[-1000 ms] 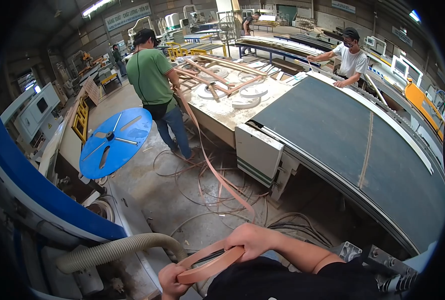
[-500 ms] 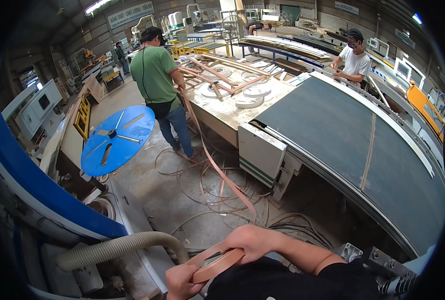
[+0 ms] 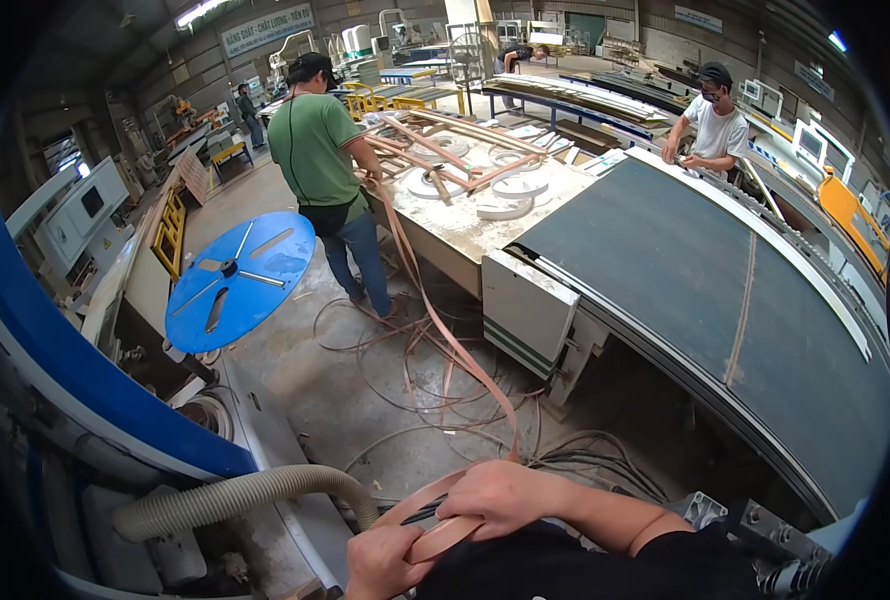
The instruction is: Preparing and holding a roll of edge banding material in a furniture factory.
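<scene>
My left hand [image 3: 383, 562] is closed around the left side of a loose loop of light brown edge banding strip [image 3: 445, 538], close to my body. Opposite it, my right hand [image 3: 505, 497] grips the same loop, fingers wrapped over the band. From beside my right hand a long run of the strip [image 3: 477, 370] rises off the floor area and stretches away to a co-worker in a green shirt [image 3: 310, 150], whose hand is at its far end. Tangled turns of strip [image 3: 365, 345] lie on the concrete between us.
A wide dark conveyor belt [image 3: 655, 270] fills the right side. Strip coils lie on the board-topped table [image 3: 445, 225]. At left are a blue slotted disc [image 3: 240, 285] and a ribbed hose [image 3: 255, 490]. Black cables [image 3: 605, 460] cross the floor. Another person in white [image 3: 715, 130] works beyond the belt.
Both hands have shifted slightly right with the loop, my left one more, so they are closer together. The co-worker's far end of the strip looks nearly the same.
</scene>
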Tool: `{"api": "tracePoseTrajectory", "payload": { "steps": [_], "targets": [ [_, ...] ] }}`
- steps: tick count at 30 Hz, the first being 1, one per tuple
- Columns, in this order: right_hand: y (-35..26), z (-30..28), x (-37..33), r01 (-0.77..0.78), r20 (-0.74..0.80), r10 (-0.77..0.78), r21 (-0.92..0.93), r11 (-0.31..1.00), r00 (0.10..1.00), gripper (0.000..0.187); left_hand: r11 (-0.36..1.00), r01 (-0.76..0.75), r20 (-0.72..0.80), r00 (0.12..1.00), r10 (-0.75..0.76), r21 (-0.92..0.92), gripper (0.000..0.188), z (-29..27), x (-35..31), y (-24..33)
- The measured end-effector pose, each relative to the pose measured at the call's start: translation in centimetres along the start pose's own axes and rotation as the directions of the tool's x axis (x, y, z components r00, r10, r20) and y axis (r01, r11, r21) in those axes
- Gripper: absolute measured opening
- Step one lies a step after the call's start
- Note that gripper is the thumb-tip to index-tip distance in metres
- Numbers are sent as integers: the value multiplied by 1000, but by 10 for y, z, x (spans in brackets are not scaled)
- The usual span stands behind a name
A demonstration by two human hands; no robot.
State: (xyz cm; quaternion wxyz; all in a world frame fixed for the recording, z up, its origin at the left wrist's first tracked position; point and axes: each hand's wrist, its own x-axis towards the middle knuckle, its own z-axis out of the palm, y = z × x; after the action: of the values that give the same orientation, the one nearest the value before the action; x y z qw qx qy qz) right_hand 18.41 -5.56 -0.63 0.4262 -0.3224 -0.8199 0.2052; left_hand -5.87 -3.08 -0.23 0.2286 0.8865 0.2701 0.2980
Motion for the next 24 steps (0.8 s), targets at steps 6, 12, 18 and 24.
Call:
{"api": "tracePoseTrajectory", "payload": {
  "steps": [6,12,18,24],
  "targets": [
    [11,-9,-16,-77,19,78,-34,996,997,21,987,-73,-39,997,68,-146,32,-3,-15,-25],
    [2,-2,-5,-72,43,79,-162,984,996,19,997,-60,-51,997,58,-47,39,-8,20,13],
    [-1,-11,3,-66,-20,66,-8,998,998,18,999,-34,-53,998,31,-42,37,0,-10,-11],
    [7,-6,-17,-151,136,165,-106,983,977,23,985,-1,-4,1000,0,-170,47,-12,-12,-18]
  ]
}}
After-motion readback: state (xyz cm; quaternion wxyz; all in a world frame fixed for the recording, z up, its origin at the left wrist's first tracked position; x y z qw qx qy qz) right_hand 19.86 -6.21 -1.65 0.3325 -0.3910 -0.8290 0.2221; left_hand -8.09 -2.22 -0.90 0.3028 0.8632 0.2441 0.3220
